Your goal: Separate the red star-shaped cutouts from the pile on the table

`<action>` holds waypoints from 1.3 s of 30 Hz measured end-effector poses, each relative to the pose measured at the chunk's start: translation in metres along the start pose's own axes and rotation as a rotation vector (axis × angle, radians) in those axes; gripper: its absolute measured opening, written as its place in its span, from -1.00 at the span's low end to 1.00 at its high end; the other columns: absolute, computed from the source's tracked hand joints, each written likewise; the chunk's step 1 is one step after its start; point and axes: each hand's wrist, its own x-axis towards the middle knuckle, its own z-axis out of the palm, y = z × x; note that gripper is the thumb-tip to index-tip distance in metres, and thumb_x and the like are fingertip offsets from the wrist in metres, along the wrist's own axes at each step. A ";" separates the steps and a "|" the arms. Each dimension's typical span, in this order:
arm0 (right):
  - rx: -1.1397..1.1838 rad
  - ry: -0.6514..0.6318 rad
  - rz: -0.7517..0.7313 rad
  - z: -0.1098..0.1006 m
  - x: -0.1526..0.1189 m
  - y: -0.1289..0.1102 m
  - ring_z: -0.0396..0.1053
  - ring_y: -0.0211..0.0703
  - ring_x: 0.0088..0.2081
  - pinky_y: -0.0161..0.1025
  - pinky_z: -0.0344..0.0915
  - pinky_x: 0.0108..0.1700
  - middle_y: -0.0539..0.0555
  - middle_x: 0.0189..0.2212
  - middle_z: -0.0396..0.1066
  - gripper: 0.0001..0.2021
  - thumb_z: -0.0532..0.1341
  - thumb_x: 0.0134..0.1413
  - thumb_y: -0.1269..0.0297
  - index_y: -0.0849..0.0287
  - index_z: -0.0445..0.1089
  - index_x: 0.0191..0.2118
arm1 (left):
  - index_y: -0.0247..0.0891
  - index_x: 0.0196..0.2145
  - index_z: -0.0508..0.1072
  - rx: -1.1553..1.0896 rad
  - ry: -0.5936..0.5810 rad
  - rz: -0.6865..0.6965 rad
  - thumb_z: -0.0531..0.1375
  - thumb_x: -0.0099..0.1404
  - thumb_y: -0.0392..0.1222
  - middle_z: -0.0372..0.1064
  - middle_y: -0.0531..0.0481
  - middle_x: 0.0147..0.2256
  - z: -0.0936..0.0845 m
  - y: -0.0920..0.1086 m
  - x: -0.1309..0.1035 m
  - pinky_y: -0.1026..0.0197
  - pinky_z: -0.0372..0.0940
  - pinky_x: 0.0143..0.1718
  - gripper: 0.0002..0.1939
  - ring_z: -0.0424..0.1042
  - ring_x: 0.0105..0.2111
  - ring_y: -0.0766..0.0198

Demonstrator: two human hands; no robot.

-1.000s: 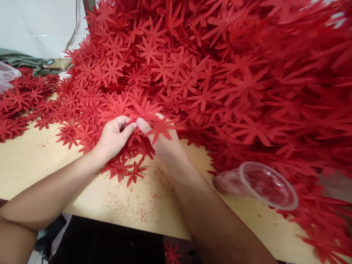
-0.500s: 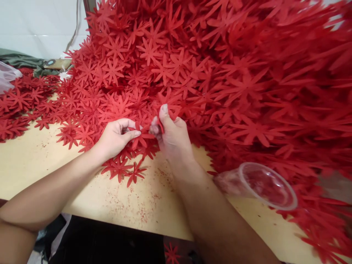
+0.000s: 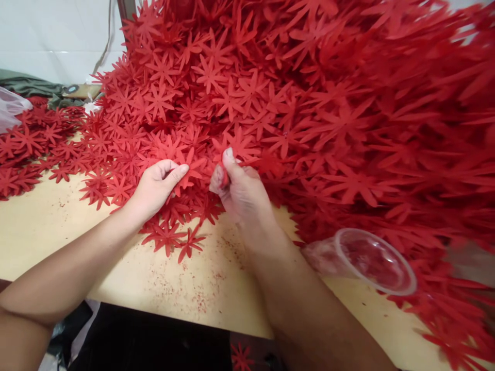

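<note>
A big heap of red flower-shaped pieces (image 3: 209,74) with long narrow petals covers the table beyond and around both hands. My left hand (image 3: 160,183) pinches one red flower piece (image 3: 189,170) between thumb and fingers at the heap's near edge. To its right, my right hand (image 3: 242,188) is closed, thumb up, with something red between thumb and curled fingers; its shape is mostly hidden. A gap separates the two hands. Two or so flower pieces lie on the table just below my left hand.
A clear plastic cup (image 3: 377,263) lies on its side at the right, its mouth towards the near right. The pale table (image 3: 127,273) bears red crumbs. At the far left are a smaller red pile (image 3: 27,139), green cloth (image 3: 31,82) and a white translucent bag (image 3: 11,108).
My left hand has moved slightly up and left with the flower piece, away from my right hand. My right hand has barely moved.
</note>
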 end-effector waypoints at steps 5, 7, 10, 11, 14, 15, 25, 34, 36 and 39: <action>0.069 0.004 0.009 0.002 -0.001 0.002 0.06 -0.46 -0.67 -0.40 0.08 -0.64 -0.17 -0.71 0.12 -0.58 0.36 -0.26 0.00 0.12 0.14 -0.59 | -0.26 -0.42 0.29 -0.192 -0.070 -0.034 0.41 -0.10 -0.03 0.35 0.15 -0.56 0.001 -0.002 -0.001 0.35 0.23 -0.55 -0.58 0.30 -0.60 0.45; 0.116 -0.034 0.053 0.001 0.000 0.004 0.11 -0.47 -0.65 -0.41 0.15 -0.60 -0.18 -0.67 0.20 -0.64 0.41 -0.36 0.12 0.12 0.21 -0.54 | -0.28 -0.40 0.32 -0.209 -0.097 -0.042 0.44 -0.16 -0.08 0.37 0.14 -0.52 0.001 0.001 -0.002 0.35 0.26 -0.55 -0.56 0.32 -0.59 0.45; 0.136 -0.074 0.061 0.001 0.000 0.004 0.10 -0.50 -0.65 -0.44 0.12 -0.60 -0.20 -0.69 0.17 -0.63 0.44 -0.45 0.22 0.15 0.21 -0.56 | -0.31 -0.49 0.33 -0.159 -0.091 -0.036 0.42 -0.11 -0.12 0.32 0.14 -0.61 0.001 0.004 -0.003 0.37 0.19 -0.59 -0.65 0.25 -0.65 0.49; 0.124 -0.070 0.046 0.001 0.000 0.004 0.08 -0.50 -0.66 -0.45 0.08 -0.62 -0.19 -0.71 0.15 -0.62 0.44 -0.44 0.20 0.15 0.19 -0.58 | -0.31 -0.52 0.33 -0.131 -0.085 -0.031 0.40 -0.07 -0.14 0.30 0.15 -0.65 0.000 0.005 -0.004 0.38 0.16 -0.60 -0.68 0.23 -0.67 0.50; 0.058 -0.044 0.019 0.001 -0.002 0.000 0.01 -0.49 -0.69 -0.41 0.00 -0.67 -0.17 -0.73 0.12 -0.60 0.40 -0.30 0.07 0.14 0.15 -0.60 | -0.31 -0.58 0.32 -0.065 -0.080 -0.035 0.37 -0.01 -0.20 0.25 0.16 -0.70 0.000 0.005 -0.004 0.39 0.11 -0.61 -0.73 0.18 -0.69 0.51; 0.038 -0.031 0.022 0.001 -0.003 -0.001 -0.02 -0.49 -0.71 -0.40 -0.04 -0.69 -0.17 -0.75 0.10 -0.58 0.37 -0.26 0.02 0.13 0.13 -0.62 | -0.31 -0.58 0.32 -0.061 -0.079 -0.042 0.37 -0.02 -0.20 0.25 0.17 -0.70 0.001 0.004 -0.004 0.39 0.12 -0.60 -0.73 0.18 -0.68 0.51; 0.137 -0.144 0.042 -0.003 0.000 0.001 0.17 -0.50 -0.61 -0.44 0.19 -0.53 -0.20 -0.60 0.23 -0.63 0.40 -0.25 0.16 0.12 0.17 -0.48 | -0.33 -0.39 0.41 -0.144 -0.096 -0.027 0.33 0.03 0.00 0.45 0.02 -0.40 -0.002 -0.004 0.000 0.27 0.31 -0.21 -0.66 0.40 -0.40 0.38; 0.076 -0.250 0.005 0.004 -0.007 0.009 0.41 -0.32 -0.42 -0.26 0.42 -0.24 -0.09 -0.52 0.45 -0.66 0.47 -0.44 0.19 0.16 0.41 -0.45 | -0.34 -0.44 0.42 0.022 -0.129 -0.034 0.33 0.02 -0.07 0.41 0.06 -0.47 0.001 0.001 -0.006 0.31 0.25 -0.35 -0.72 0.32 -0.47 0.41; 0.050 -0.219 -0.028 0.005 -0.007 0.011 0.41 -0.30 -0.45 -0.24 0.42 -0.27 -0.09 -0.56 0.44 -0.70 0.46 -0.43 0.19 0.17 0.40 -0.50 | -0.34 -0.45 0.41 0.039 -0.143 -0.028 0.33 0.01 -0.10 0.38 0.07 -0.49 0.001 0.001 -0.007 0.30 0.24 -0.35 -0.74 0.30 -0.48 0.42; 0.052 -0.116 -0.061 0.004 -0.006 0.011 0.40 -0.31 -0.48 -0.24 0.41 -0.28 -0.11 -0.60 0.41 -0.73 0.43 -0.38 0.18 0.16 0.40 -0.51 | -0.34 -0.43 0.39 0.043 -0.179 -0.027 0.34 -0.02 -0.19 0.37 0.08 -0.48 0.001 0.000 -0.009 0.29 0.25 -0.34 -0.76 0.31 -0.48 0.41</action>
